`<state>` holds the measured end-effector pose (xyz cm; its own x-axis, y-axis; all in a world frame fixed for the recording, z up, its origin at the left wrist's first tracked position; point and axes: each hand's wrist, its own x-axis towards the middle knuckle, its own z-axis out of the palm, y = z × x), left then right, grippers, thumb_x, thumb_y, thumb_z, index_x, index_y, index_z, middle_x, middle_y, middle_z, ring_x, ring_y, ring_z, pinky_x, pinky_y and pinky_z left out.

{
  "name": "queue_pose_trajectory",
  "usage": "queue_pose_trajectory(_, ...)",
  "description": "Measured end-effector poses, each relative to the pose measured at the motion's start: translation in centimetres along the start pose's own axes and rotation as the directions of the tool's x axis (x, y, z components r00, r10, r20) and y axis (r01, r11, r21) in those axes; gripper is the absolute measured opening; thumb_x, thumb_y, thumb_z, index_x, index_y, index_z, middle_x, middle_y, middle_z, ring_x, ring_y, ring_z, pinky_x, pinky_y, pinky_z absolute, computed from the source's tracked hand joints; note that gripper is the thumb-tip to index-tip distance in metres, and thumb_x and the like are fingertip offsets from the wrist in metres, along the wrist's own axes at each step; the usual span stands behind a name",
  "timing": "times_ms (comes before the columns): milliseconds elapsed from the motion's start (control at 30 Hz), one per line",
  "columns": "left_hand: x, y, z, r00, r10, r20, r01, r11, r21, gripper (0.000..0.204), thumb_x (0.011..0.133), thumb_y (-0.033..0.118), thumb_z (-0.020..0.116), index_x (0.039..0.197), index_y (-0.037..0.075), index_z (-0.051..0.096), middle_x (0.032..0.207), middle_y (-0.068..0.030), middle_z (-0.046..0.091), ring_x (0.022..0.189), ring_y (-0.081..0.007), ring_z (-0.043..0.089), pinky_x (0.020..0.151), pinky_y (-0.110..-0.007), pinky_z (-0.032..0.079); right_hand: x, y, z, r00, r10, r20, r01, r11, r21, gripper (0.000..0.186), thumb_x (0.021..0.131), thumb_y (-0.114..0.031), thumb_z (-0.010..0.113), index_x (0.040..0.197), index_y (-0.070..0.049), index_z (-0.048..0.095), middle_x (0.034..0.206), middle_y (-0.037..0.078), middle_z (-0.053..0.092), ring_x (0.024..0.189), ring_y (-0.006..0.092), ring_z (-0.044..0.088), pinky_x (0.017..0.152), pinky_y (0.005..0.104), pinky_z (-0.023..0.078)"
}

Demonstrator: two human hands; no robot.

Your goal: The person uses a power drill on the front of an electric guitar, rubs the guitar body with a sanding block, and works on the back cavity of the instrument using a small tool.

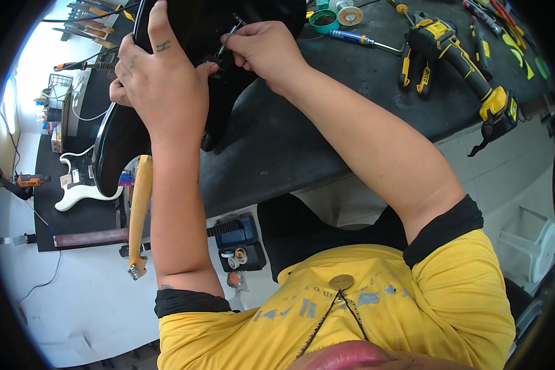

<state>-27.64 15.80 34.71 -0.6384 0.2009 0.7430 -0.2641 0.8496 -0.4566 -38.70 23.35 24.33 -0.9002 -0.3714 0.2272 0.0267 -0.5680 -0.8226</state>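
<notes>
We are pinching a small dark metal part [227, 38] in the narrow grip of our right hand [262, 48], fingertips bunched tight on it; we cannot tell whether it is a screw, a tool tip or a short lead. Our left hand [160, 80] is wrapping around the edge of the black guitar body [185, 92], thumb and fingers closed on it and steadying it, index finger stretching up toward twelve o'clock.

The guitar body is lying on the dark table [327, 123], its long axis running from about one o'clock down to seven o'clock, with its lower end hanging past the table edge. The small part is sitting just at three o'clock from our left hand, touching the guitar body's face, and our right hand is the nearer one to it, coming in from four o'clock.

At two o'clock on the table we are seeing a yellow and black power tool [459, 61], a blue-handled screwdriver [357, 40], and a green round tin [322, 20]. Down at eight o'clock a white guitar body [80, 185] is resting on a dark mat on the floor, a wooden guitar neck [140, 209] is hanging near seven o'clock, and a blue case [237, 237] is sitting beneath the table.
</notes>
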Motion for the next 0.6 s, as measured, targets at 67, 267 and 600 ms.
queue_pose_trajectory(67, 0.07, -0.09, 0.05, 1.000, -0.008, 0.015, 0.008, 1.000, 0.002, 0.114, 0.066, 0.034, 0.099, 0.159, 0.026, 0.032, 0.140, -0.0351, 0.053, 0.127, -0.0493, 0.059, 0.097, -0.061, 0.042, 0.11, 0.16, 0.12, 1.000, 0.000, -0.003, 0.000, 0.999, -0.038, 0.023, 0.096, -0.021, 0.077, 0.088, 0.000, 0.076, 0.065, 0.002, 0.064, 0.057, 0.0083, 0.056, 0.053, 0.0242, 0.042)
queue_pose_trajectory(267, 0.14, -0.29, -0.16, 0.999, 0.007, 0.042, -0.006, 1.000, -0.027, 0.114, 0.067, 0.025, 0.098, 0.160, 0.025, 0.032, 0.143, -0.0360, 0.051, 0.131, -0.0498, 0.055, 0.100, -0.061, 0.042, -0.16, -0.45, 0.19, 1.000, -0.004, -0.031, -0.002, 0.984, -0.181, 0.027, 0.099, -0.026, 0.073, 0.090, -0.001, 0.076, 0.065, 0.002, 0.064, 0.057, 0.0086, 0.056, 0.055, 0.0255, 0.045)
queue_pose_trajectory(600, 0.19, -0.62, 0.24, 0.998, -0.012, 0.055, 0.014, 0.999, -0.040, 0.115, 0.068, 0.027, 0.098, 0.160, 0.028, 0.031, 0.144, -0.0350, 0.051, 0.131, -0.0493, 0.056, 0.102, -0.063, 0.040, -0.03, -0.68, 0.18, 1.000, -0.018, 0.019, 0.022, 0.961, -0.274, 0.028, 0.098, -0.027, 0.073, 0.091, 0.001, 0.076, 0.065, 0.003, 0.067, 0.056, 0.0090, 0.058, 0.053, 0.0262, 0.044)
